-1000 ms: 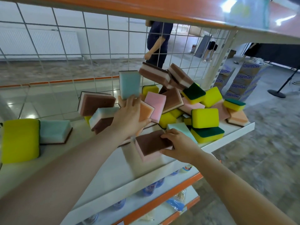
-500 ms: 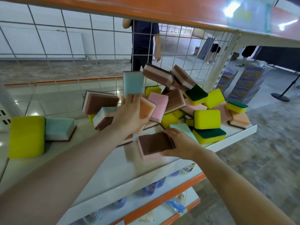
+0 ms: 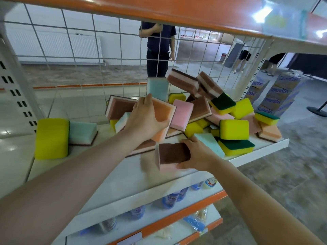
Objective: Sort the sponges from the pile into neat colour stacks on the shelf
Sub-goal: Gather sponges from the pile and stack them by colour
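Now left hand grips orange sponge; right hand grips brown-pink sponge.

White shelf bears a sponge pile.

A pile of sponges in yellow, pink, brown, orange and light blue lies jumbled on the white shelf. At the left, a yellow sponge stands upright, touching a light blue sponge.

Matt, porous foam sponges on glossy white metal shelf, wire-grid back.
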`<state>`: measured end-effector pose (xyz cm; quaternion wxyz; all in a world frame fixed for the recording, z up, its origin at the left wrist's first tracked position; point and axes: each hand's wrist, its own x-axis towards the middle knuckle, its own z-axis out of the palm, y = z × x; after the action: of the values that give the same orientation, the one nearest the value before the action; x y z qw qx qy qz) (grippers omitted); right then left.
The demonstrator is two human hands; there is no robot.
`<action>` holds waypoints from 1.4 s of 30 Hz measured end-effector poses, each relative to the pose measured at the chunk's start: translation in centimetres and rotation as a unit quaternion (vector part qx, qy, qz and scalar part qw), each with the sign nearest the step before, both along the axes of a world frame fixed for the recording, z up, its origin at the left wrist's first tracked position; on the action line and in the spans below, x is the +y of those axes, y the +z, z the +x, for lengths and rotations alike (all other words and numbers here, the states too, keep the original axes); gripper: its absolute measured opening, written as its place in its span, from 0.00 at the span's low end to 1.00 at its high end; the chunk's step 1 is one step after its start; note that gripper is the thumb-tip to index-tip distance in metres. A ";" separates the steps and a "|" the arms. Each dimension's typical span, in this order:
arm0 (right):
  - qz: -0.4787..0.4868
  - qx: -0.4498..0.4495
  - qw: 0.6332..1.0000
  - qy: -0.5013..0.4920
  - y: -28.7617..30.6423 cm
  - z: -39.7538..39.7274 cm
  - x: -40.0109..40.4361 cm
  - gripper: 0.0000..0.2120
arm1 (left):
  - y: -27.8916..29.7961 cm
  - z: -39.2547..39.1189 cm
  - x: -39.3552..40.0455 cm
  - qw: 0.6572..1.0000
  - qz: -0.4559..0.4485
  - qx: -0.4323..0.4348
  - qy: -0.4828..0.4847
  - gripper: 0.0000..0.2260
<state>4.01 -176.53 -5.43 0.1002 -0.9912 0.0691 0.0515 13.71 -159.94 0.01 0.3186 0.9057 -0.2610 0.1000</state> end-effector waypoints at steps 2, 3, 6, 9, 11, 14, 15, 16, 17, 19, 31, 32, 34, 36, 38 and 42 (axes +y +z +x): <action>0.001 -0.013 1.000 -0.009 0.3 -0.3 0.3 0.42 | 0.2 -0.3 0.5 1.000 -0.001 0.001 -0.002 0.44; 0.004 -0.021 1.000 -0.015 0.5 -0.5 0.5 0.42 | 0.2 -0.5 0.7 1.000 -0.001 0.001 -0.003 0.44; 0.004 -0.035 0.999 -0.034 0.9 -1.2 1.2 0.40 | 0.5 -1.2 1.5 1.000 -0.002 -0.001 -0.012 0.44; 0.008 -0.043 0.998 -0.047 1.0 -2.0 2.0 0.38 | 0.6 -1.8 2.5 1.000 0.004 -0.009 -0.018 0.43; 0.009 -0.047 0.997 -0.055 1.0 -2.5 2.7 0.37 | 0.5 -2.2 3.3 1.000 0.008 -0.016 -0.020 0.42; 0.005 -0.054 0.997 -0.062 0.9 -3.3 4.2 0.37 | 0.2 -2.6 5.0 0.999 0.014 -0.018 -0.030 0.41; 0.003 -0.057 0.996 -0.062 0.8 -3.5 4.7 0.37 | 0.2 -2.8 5.6 0.999 0.016 -0.016 -0.034 0.41; 0.001 -0.060 0.996 -0.062 0.8 -3.8 5.3 0.38 | 0.1 -2.9 6.3 0.999 0.018 -0.014 -0.037 0.40; -0.001 -0.063 0.996 -0.063 0.8 -4.0 5.9 0.39 | 0.1 -3.1 7.0 0.999 0.024 -0.012 -0.039 0.40; -0.008 -0.067 0.996 -0.064 0.9 -4.5 7.2 0.42 | 0.1 -3.4 8.4 0.999 0.039 -0.010 -0.036 0.42; 0.020 -0.087 0.994 -0.068 1.1 -6.3 15.7 0.38 | -1.2 -5.1 19.0 0.991 0.130 0.032 -0.015 0.42; 0.023 -0.087 0.994 -0.069 1.0 -6.4 16.4 0.38 | -1.3 -5.3 20.0 0.990 0.137 0.035 -0.014 0.40; 0.030 -0.086 0.993 -0.068 0.9 -6.5 17.9 0.37 | -1.6 -5.9 21.9 0.988 0.151 0.043 -0.012 0.38; 0.033 -0.086 0.994 -0.062 1.0 -6.6 19.4 0.36 | -1.8 -6.4 23.7 0.986 0.161 0.050 -0.010 0.36; 0.036 -0.089 0.994 -0.054 1.1 -6.7 20.7 0.36 | -2.0 -6.8 25.2 0.984 0.171 0.058 -0.008 0.36; 0.041 -0.091 0.994 -0.034 1.4 -6.9 22.7 0.36 | -2.1 -7.8 27.8 0.980 0.185 0.068 0.004 0.36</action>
<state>-2.84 -153.83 -4.08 0.1483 -0.9840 0.0908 -0.0394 5.93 -132.11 -2.12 0.1624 0.9548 -0.2488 -0.0105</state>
